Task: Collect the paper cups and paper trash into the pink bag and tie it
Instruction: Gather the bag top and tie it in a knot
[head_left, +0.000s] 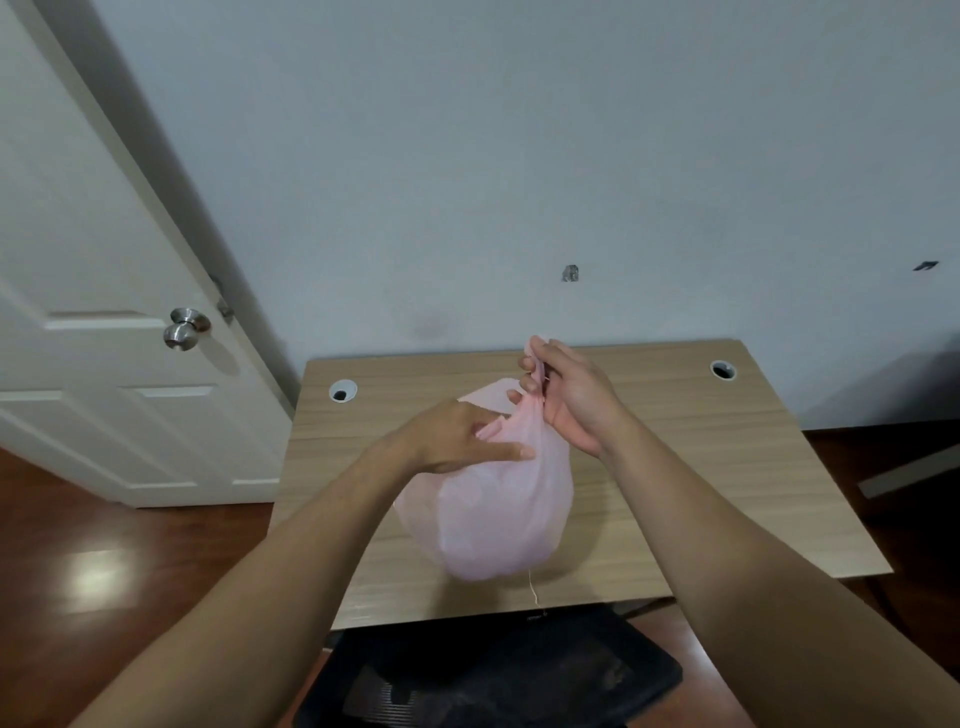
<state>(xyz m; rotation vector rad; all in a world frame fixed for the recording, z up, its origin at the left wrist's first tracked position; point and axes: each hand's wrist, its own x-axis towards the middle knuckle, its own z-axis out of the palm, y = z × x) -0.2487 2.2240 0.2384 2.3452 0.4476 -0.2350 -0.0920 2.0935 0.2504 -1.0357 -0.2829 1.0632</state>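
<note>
Your pink bag (493, 509) sits bulging and rounded near the middle of the worktop (701, 441), its thin, translucent plastic gathered to a twisted neck at the top. Your right hand (566, 397) has its grip clamped on that neck, pinching a strip of plastic upward. Your left hand (457, 439) presses against the bag's upper left side, fingers closed on a loose fold. A thin thread (534, 590) dangles below the bag.

Bare worktop (675, 441) lies open left, right and far of the pink bag (498, 519); a dark chair (493, 675) crowds its near edge.
</note>
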